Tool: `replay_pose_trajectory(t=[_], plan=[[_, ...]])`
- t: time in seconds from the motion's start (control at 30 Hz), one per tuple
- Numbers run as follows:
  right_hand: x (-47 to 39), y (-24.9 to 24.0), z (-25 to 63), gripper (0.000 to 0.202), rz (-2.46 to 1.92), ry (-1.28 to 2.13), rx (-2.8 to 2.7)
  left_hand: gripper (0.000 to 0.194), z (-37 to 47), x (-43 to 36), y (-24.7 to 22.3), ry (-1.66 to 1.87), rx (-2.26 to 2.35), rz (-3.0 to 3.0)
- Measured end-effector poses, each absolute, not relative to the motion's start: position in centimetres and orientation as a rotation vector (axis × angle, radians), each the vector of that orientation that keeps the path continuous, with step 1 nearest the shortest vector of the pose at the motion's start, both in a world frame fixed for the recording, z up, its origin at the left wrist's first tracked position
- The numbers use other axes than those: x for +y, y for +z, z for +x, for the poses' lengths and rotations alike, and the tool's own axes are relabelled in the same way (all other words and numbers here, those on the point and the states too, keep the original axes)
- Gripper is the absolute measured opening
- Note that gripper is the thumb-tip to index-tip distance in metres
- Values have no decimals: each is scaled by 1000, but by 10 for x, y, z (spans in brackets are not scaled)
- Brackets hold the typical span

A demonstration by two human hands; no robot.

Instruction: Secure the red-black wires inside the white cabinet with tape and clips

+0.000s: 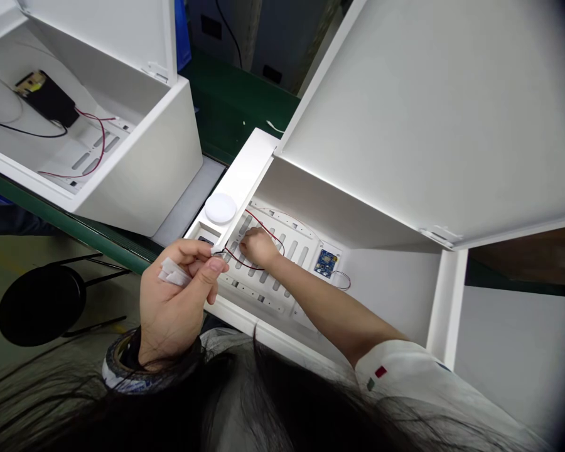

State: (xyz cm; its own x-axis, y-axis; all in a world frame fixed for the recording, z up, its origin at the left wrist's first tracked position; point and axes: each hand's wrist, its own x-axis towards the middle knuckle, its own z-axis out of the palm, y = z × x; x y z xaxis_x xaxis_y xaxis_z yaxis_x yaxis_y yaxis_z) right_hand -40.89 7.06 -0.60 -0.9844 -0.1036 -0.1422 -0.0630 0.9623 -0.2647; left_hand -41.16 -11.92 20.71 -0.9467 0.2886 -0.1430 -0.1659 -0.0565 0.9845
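At the left end of an open white box (329,355), my left hand (179,301) pinches the end of a thin red and black wire (238,258), by the inner corner. White strips (173,272) are tucked in the same hand, and a roll of tape (117,370) rings that wrist. Inside the box, my right hand (260,248) is closed low over the slotted floor (289,250). Its fingertips are hidden, so what they hold cannot be made out. The wire loops around beside this hand. A round white cap (220,208) sits on the box's end ledge.
A blue circuit board (326,263) is fixed inside the box, and the large lid (428,113) stands raised. On the left, another open white box (145,163) contains a black device (51,100) with wires. A black stool (42,301) stands below the green bench (235,94).
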Motion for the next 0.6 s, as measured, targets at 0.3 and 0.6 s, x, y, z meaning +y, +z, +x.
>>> replay_pose_trajectory(t=[0.3, 0.6], plan=[[78, -8, -409, 27, -214, -452, 2948, 11, -411, -121, 207, 2077, 1903, 137], [78, -8, -409, 30, -264, -473, 2936, 10, -411, -121, 209, 2072, 1886, 122]])
